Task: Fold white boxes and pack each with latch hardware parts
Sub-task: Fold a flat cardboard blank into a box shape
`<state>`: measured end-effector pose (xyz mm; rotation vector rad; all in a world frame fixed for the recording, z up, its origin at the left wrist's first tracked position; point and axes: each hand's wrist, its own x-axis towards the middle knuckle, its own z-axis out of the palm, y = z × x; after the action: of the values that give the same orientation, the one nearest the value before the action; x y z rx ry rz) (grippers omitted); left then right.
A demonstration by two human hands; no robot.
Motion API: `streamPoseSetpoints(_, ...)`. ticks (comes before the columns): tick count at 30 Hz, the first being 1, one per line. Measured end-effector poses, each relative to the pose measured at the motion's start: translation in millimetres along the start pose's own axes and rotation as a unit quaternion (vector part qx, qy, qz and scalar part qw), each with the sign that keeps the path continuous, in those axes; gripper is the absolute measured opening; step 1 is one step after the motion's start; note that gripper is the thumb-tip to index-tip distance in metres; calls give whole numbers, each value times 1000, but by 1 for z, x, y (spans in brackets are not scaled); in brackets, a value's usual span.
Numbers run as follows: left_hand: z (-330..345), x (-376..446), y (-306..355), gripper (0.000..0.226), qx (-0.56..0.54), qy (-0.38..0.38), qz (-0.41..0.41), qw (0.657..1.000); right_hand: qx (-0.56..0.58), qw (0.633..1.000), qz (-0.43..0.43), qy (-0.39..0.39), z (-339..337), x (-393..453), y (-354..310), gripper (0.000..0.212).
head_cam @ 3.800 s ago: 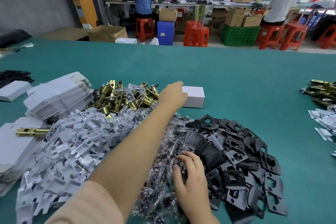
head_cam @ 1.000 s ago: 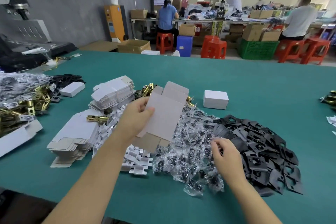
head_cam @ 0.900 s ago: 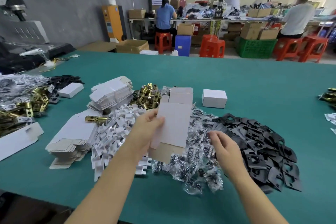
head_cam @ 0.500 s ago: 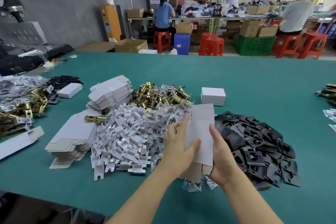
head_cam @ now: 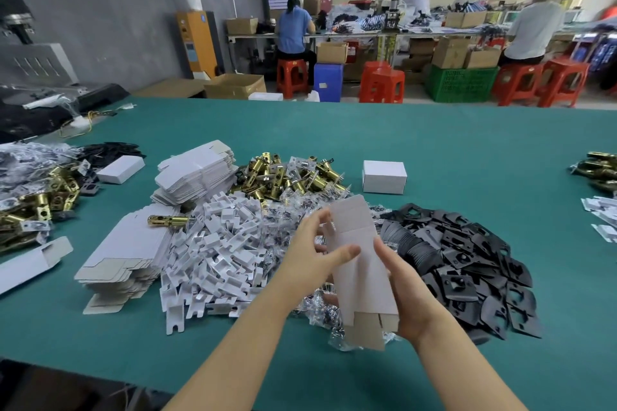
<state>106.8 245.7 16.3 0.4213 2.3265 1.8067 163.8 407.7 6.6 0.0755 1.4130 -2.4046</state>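
Figure. A person stood at the green-covered table (head_cam: 434,150), erecting one white box blank (head_cam: 359,264) held above the heaps of parts. The left hand (head_cam: 314,253) gripped the blank's left edge, thumb laid across its face and fingers curled behind; the right hand (head_cam: 405,290) clasped the right edge, palm against the side and fingers hidden behind the card. The step in hand appeared to be squaring the flat blank into a tube: it looked partly opened, with both end flaps unfolded and the grey inner face showing on the lower flap. The next move would probably call for tucking the bottom flaps shut before any part went in.

Materials: thin matt card, creased and light, likely to buckle under a hard squeeze. Flat blanks (head_cam: 197,170) lay stacked to the left, and one finished box (head_cam: 384,177) stood beyond. Brass latch bolts (head_cam: 287,177) formed a glossy, cylindrical heap; white plastic pieces (head_cam: 220,243) were angular and notched; black plates (head_cam: 467,260) were thin, flat and dull; small crinkled clear bags (head_cam: 293,213) lay between.
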Motion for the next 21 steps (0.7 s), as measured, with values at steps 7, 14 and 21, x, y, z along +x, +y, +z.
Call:
streamPoseSetpoints(7, -8, 1, 2, 80, -197, -73, -25, 977, -404, 902, -102, 114, 15, 0, -8, 132)
streamPoseSetpoints(14, 3, 0, -1, 78, -146, -37, -29, 988, -562, 785, -158, 209, 5, 10, -1, 120)
streamPoseSetpoints(21, 10, 0, -5, 56, 167, 106, 148, 969, -679, 612, -192, 359, -2, 14, 11, 120)
